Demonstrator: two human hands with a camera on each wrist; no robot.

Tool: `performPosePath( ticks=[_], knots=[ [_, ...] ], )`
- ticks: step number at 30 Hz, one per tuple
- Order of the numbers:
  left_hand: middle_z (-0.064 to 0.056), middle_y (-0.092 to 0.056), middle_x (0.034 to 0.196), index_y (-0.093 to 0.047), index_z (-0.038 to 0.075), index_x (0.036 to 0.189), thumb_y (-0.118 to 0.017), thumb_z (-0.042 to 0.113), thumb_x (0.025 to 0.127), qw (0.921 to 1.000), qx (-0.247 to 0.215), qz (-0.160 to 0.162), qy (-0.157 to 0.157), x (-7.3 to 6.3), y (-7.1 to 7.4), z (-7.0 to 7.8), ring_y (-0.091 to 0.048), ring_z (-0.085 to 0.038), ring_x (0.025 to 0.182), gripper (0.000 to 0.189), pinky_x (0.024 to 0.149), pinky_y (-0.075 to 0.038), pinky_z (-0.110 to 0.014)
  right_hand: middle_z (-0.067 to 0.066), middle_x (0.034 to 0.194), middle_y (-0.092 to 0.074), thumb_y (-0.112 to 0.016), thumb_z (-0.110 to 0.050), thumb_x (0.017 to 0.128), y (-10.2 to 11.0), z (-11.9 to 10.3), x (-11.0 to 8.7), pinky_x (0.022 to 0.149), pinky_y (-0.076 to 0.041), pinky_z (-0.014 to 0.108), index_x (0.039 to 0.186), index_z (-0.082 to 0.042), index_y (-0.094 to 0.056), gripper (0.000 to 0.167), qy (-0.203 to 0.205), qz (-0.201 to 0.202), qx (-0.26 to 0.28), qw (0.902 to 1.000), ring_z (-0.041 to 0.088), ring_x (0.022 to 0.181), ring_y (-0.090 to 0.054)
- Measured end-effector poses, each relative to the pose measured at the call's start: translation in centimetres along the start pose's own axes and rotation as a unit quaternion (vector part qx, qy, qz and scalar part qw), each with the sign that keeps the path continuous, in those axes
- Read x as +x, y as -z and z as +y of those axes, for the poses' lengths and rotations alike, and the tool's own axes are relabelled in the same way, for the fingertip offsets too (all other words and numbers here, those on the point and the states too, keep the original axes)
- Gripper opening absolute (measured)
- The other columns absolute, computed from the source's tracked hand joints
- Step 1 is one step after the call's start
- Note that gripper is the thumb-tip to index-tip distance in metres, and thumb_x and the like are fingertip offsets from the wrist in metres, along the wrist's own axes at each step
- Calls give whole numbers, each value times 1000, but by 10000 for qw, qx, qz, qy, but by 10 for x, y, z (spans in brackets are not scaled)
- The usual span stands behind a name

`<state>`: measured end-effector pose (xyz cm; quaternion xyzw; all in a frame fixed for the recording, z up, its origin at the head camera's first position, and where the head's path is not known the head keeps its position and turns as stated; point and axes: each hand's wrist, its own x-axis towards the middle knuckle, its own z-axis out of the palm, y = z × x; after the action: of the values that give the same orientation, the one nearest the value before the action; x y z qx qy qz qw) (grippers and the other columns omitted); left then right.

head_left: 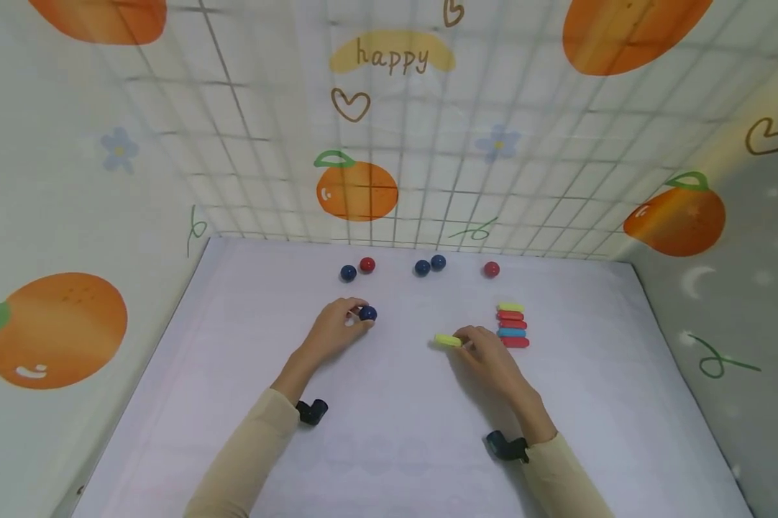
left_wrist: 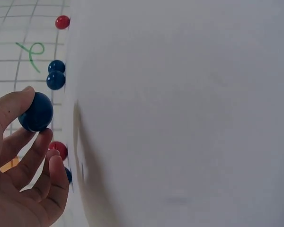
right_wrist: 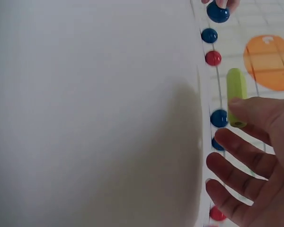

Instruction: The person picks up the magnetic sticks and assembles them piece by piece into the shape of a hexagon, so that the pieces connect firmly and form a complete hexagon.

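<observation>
My left hand [head_left: 332,329] pinches a dark blue ball [head_left: 368,314] between thumb and fingertips, left of the table's middle. The left wrist view shows this ball [left_wrist: 36,112] held clear of the white surface. My right hand [head_left: 489,357] holds a short yellow-green stick [head_left: 448,339] between thumb and fingers, its free end pointing left. In the right wrist view the stick [right_wrist: 236,90] is a small cylinder with a dark spot at its near end, and the other fingers are spread apart. Just beyond my right hand lies a column of short sticks [head_left: 512,325] in yellow, red and blue.
Along the back of the white table [head_left: 389,432] sit a blue ball [head_left: 348,273] beside a red ball [head_left: 367,265], two blue balls [head_left: 431,265] together, and a red ball [head_left: 491,269] farther right. A printed curtain [head_left: 421,129] rises behind. Black wrist cameras [head_left: 313,412] are on both wrists.
</observation>
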<state>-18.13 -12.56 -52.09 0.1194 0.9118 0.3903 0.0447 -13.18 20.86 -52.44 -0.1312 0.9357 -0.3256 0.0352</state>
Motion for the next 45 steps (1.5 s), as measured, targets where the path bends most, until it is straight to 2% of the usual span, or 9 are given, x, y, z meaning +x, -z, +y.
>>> performPosePath(
  ticks=[9, 15, 18, 29, 39, 45],
  knots=[
    [-4, -63, 111, -65, 13, 129, -74, 34, 92, 9996, 84, 105, 235, -19, 18, -16, -57, -22, 99, 44, 86, -48, -42, 2, 108, -64, -70, -15, 95, -20, -21, 36, 88, -52, 39, 119, -13, -65, 25, 347, -327, 156, 9987, 19, 97, -59],
    [-5, -64, 111, -65, 12, 130, -74, 33, 92, 9994, 94, 169, 294, -30, 27, -22, -57, -24, 100, 44, 85, -49, -44, 1, 106, -65, -69, -13, 95, -32, -36, 60, 87, -51, 38, 118, -12, -66, 23, 779, -433, 221, 9958, 18, 95, -59],
    [-4, -64, 112, -65, 13, 130, -74, 33, 92, 9990, 126, 186, 378, -35, 30, -25, -57, -24, 100, 44, 86, -49, -44, 2, 105, -65, -68, -11, 96, -40, -45, 72, 85, -50, 38, 118, -10, -66, 22, 1034, -531, 270, 9929, 18, 94, -60],
    [-4, -65, 114, -64, 16, 130, -74, 38, 91, 9969, 76, 240, 744, -46, 42, -33, -58, -24, 104, 45, 88, -49, -46, 1, 106, -67, -66, -11, 97, -70, -75, 109, 87, -49, 33, 118, -10, -69, 21, 1437, -966, 264, 9845, 15, 94, -60],
    [-2, -68, 109, -65, 16, 127, -75, 39, 90, 9955, -210, 256, 886, -55, 46, -42, -62, -20, 101, 45, 86, -50, -45, 1, 110, -68, -66, -15, 98, -87, -100, 124, 88, -49, 33, 120, -11, -69, 22, 1664, -1178, 380, 9783, 14, 95, -59],
    [-2, -69, 111, -65, 17, 126, -76, 38, 90, 9954, -286, 299, 867, -56, 47, -43, -63, -20, 102, 43, 87, -50, -46, 1, 112, -68, -65, -15, 99, -91, -104, 128, 91, -48, 32, 120, -11, -69, 22, 1681, -1177, 321, 9782, 14, 97, -59]
  ],
)
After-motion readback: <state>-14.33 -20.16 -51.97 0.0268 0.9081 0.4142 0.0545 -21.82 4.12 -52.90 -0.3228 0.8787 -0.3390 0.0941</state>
